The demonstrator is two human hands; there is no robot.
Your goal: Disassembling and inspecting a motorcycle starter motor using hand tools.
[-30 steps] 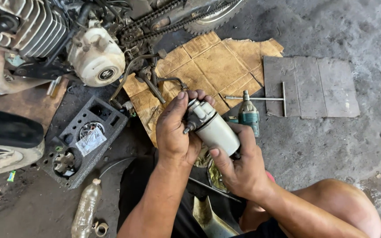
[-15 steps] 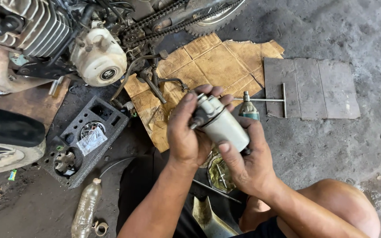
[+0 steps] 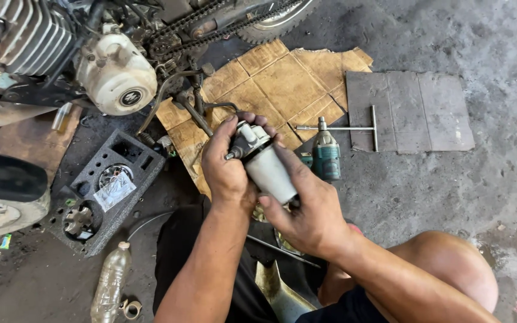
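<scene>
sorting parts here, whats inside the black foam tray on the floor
The black foam tray holds a round metal part under a clear plastic bag and a small toothed metal part. What the bag covers cannot be seen.

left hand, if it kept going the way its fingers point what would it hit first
The left hand grips the motor, fingers pointing up and right. Past the motor, the line probably meets the cardboard; depth is unclear.
</scene>
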